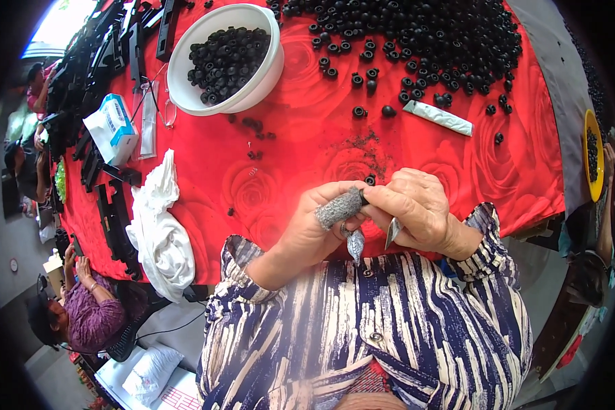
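Observation:
My left hand [311,222] and my right hand [417,212] meet close in front of my body, over the near edge of the table. A rough grey sleeve [339,208] wraps a finger of my left hand. At its tip my fingers pinch a small black round part [364,196], mostly hidden by my right fingertips. A thin, flat metal blade [393,233] sticks out below my closed right hand. Beneath my left fingers hangs a pointed, silvery wrapped piece [354,246]; what it belongs to I cannot tell.
Loose black round parts [444,41] cover the far right of the red tablecloth [307,150]. A white bowl [275,72] holds more. A pale wrapped strip [437,117], white cloth [160,232], small box [113,130] and long black parts [109,219] lie around. Another person [89,307] sits left.

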`<state>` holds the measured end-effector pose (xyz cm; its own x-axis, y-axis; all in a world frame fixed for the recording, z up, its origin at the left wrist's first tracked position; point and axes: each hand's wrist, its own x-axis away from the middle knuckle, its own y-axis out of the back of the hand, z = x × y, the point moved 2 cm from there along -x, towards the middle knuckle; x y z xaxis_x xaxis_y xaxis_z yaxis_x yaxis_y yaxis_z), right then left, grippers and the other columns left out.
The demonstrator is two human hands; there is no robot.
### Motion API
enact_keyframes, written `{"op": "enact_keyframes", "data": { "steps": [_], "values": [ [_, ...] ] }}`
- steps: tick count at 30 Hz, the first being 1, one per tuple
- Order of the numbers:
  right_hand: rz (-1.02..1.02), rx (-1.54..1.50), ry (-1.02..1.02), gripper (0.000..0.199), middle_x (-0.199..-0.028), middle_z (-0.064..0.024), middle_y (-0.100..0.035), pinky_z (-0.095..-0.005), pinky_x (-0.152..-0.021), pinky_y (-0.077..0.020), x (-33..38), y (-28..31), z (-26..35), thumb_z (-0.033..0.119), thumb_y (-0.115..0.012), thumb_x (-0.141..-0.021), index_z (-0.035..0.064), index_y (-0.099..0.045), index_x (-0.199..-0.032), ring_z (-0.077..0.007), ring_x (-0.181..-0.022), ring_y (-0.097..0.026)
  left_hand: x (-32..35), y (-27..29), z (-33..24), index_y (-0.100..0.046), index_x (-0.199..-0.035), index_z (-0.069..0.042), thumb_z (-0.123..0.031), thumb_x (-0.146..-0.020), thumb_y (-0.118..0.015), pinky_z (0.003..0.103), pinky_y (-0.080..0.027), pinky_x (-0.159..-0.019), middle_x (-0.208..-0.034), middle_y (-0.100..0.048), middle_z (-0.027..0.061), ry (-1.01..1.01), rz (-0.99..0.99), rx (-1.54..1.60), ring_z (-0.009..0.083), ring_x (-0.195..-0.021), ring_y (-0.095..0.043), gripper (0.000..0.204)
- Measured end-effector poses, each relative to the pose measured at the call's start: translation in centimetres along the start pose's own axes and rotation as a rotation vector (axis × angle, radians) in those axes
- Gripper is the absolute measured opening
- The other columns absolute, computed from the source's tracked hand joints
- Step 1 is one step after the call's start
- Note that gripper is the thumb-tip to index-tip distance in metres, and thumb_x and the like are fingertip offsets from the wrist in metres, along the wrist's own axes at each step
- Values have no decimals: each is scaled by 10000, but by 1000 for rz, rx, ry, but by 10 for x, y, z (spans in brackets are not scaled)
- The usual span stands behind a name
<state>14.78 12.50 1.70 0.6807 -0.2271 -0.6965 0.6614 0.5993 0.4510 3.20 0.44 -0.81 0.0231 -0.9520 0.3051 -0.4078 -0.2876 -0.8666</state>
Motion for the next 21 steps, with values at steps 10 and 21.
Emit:
{"op": "enact_keyframes", "data": {
  "steps": [10,21],
  "values": [
    [31,-100,-2,367,-646,-57,-501,-314,-441,-375,-7,8,4,17,-686,-640,-35,-564,-983,-188,-516,-510,5,-10,-12,-584,-1099,25,-67,-878,-596,204,-465,-681,-987,-604,49,-191,-88,-436,80,-811,-562,240],
    [171,-298,-489,228,-810,-113,-526,-280,-581,-407,-4,9,-7,43,-510,-858,-51,-516,-1065,-182,-661,-522,4,-11,-14,-574,-1083,57,-17,-877,-576,210,-457,-706,-981,-576,50,-277,-50,-521,82,-843,-546,219]
  ]
}}
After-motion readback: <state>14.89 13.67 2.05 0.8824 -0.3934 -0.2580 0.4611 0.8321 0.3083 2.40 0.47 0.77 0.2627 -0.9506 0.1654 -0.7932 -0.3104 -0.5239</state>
